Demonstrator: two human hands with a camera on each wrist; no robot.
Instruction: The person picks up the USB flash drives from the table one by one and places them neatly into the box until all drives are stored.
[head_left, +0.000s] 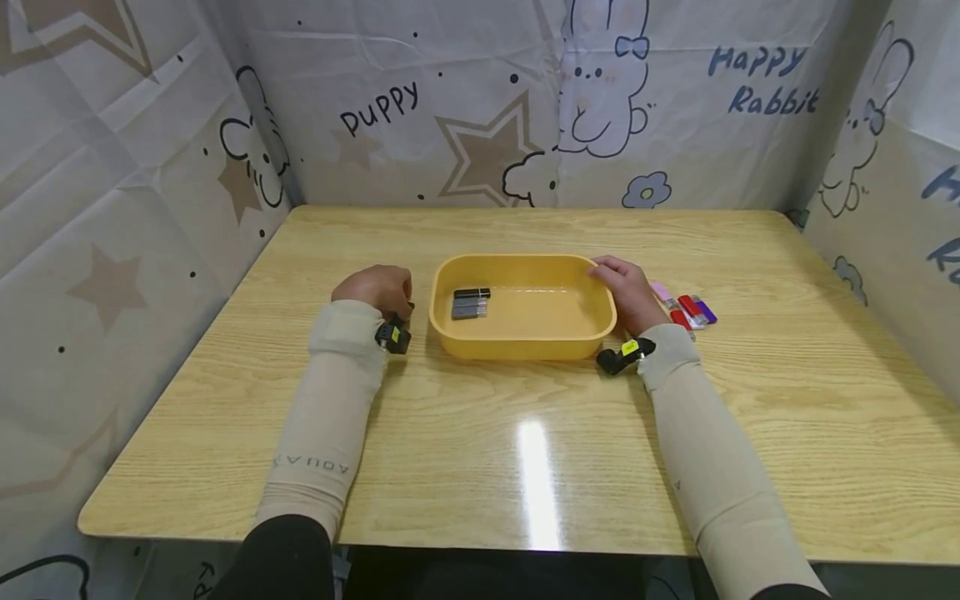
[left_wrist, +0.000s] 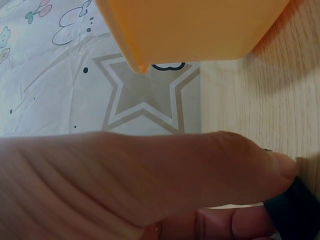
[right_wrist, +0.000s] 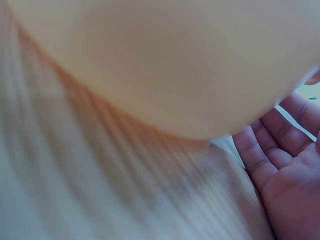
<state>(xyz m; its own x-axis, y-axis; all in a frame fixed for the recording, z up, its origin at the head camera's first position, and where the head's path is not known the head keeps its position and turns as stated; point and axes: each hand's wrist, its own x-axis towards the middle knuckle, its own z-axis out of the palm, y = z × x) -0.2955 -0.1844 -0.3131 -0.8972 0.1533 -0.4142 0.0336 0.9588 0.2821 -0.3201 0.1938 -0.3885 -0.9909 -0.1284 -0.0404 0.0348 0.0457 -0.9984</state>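
My left hand (head_left: 378,289) is just left of a yellow plastic bin (head_left: 525,348). In the left wrist view its thumb and fingers pinch a small dark stick-like thing (left_wrist: 296,212), mostly hidden by the hand. My right hand (head_left: 632,293) holds the bin at its right rear corner, with fingertips over the rim. Lower fingers (right_wrist: 252,155) of that hand lie along the outer wall in the right wrist view. Inside the bin, at its left end, a black stick (head_left: 471,293) lies beside grey sticks with clear ends (head_left: 468,308).
Several small pink, red and purple sticks (head_left: 686,312) lie on the wooden table (head_left: 450,450) right of my right hand. A printed cloth (head_left: 480,100) hangs behind the table and along both sides.
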